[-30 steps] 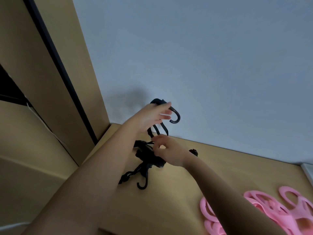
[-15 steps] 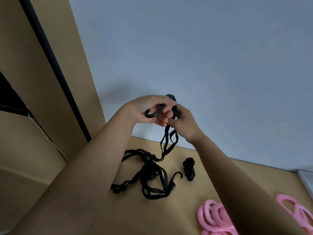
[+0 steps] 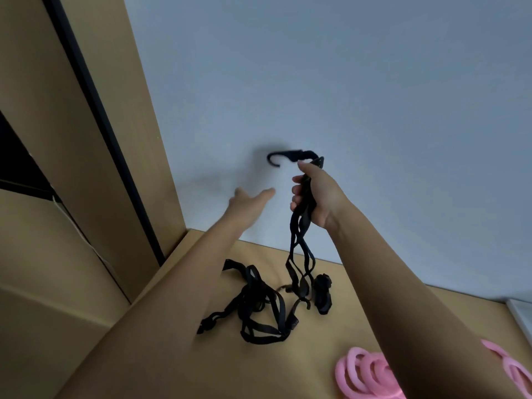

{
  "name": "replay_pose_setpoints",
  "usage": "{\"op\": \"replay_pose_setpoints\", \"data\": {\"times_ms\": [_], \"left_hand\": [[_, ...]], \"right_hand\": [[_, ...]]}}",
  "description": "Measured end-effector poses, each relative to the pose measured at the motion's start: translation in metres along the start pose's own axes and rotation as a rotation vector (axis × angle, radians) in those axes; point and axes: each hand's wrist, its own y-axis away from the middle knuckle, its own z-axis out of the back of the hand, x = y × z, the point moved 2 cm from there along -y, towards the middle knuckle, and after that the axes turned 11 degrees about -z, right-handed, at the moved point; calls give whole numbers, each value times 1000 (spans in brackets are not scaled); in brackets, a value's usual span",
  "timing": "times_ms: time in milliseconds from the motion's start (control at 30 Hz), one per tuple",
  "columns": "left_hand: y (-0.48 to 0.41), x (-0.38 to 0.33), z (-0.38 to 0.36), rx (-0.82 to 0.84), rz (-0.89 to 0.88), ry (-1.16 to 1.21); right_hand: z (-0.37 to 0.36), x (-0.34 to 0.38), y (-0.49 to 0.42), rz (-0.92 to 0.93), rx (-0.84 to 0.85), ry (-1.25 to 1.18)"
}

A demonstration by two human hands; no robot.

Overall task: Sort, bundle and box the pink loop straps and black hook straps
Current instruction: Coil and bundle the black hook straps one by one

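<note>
Grip of right hand (image 3: 318, 197) clamps one black hook strap (image 3: 301, 218); left hand's (image 3: 247, 204) grip apart, empty.

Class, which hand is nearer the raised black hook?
Right. The right hand grips the strap just below the hook; the left hand is open, lower left, apart.

The left hand (image 3: 250, 201) and the right hand (image 3: 316, 194) are bare. Behind each hand comes a bare forearm (image 3: 178, 298), slim at the wrist and wider toward the elbow

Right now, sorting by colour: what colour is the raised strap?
Black hooked webbing strap; head view.
</note>
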Motion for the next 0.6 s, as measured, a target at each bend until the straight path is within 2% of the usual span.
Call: {"op": "replay_pose_setpoints", "data": {"times_ms": [133,200,300,433,600], "left_hand": [[21,-6,-23,488,-175,302],[26,-8,-27,556,-217,295],[20,-5,-27,436,-266,156],[6,23,-24,254,-339,-291],[-5,44,-20,-69,-296,-331]], "right_hand": [[-6,9,1,115,34,-191],[-3,12,2,178,69,-321],[11,11,0,259,81,-377],[31,13,2,318,107,-534],[52,15,2,315,215,-1013]]}}
